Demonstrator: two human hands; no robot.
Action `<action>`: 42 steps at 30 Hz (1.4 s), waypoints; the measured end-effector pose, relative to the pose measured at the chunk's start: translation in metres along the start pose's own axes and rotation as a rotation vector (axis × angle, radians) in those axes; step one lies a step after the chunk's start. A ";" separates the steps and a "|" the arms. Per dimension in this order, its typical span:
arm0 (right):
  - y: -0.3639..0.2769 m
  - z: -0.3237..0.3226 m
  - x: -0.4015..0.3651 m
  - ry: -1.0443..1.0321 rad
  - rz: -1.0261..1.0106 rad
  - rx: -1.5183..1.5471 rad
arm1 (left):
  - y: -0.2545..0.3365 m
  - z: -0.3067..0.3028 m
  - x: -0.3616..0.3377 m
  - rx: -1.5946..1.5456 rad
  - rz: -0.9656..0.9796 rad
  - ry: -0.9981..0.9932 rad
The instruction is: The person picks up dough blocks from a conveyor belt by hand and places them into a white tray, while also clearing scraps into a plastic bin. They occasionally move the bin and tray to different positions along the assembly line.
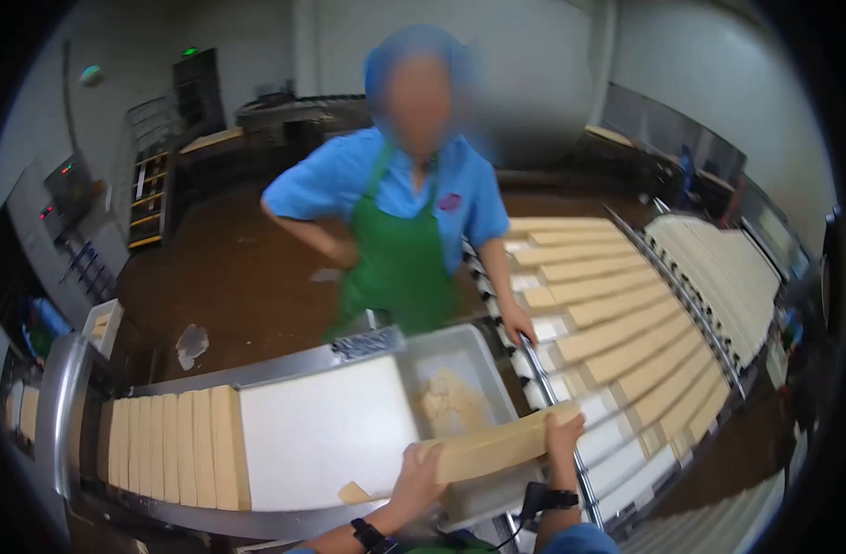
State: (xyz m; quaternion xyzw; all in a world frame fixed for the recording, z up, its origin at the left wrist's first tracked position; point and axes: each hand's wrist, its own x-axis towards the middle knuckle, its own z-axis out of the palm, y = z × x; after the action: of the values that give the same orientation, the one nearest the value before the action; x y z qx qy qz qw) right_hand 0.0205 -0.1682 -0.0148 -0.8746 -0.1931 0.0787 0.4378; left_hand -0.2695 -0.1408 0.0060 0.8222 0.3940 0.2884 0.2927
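Note:
A long pale-yellow slab [492, 450] is held up between my two hands, over the near part of a grey tray [492, 365]. My left hand [417, 482] grips its left end, and my right hand [562, 441] grips its right end near a metal rail [545, 383]. Broken yellow scraps [453, 403] lie in the tray. A small loose piece [353, 492] rests on the white work surface [326, 434], left of my left hand. Several similar slabs [174, 448] stand side by side at that surface's left end.
Right of the rail, a conveyor [617, 475] carries several rows of yellow slabs [631, 323]. Across from me stands a person in a green apron [400, 245], one hand [518, 323] by the rail. A metal frame [63, 415] rises at the left end.

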 end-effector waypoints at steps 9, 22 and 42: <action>0.153 -0.212 0.080 0.034 0.247 -0.073 | 0.120 0.098 0.015 -0.216 0.492 -0.742; 0.201 -0.278 0.156 -0.132 0.229 -0.673 | 0.183 0.208 0.023 -0.507 0.606 -1.167; 0.218 -0.266 0.172 0.260 0.155 -0.763 | 0.213 0.308 0.049 -0.614 0.515 -1.161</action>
State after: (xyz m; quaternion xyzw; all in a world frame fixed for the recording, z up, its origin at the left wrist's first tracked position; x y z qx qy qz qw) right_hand 0.3175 -0.4123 -0.0220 -0.9888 -0.0851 -0.0770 0.0955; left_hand 0.0752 -0.2894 -0.0345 0.7904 -0.1323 -0.0388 0.5968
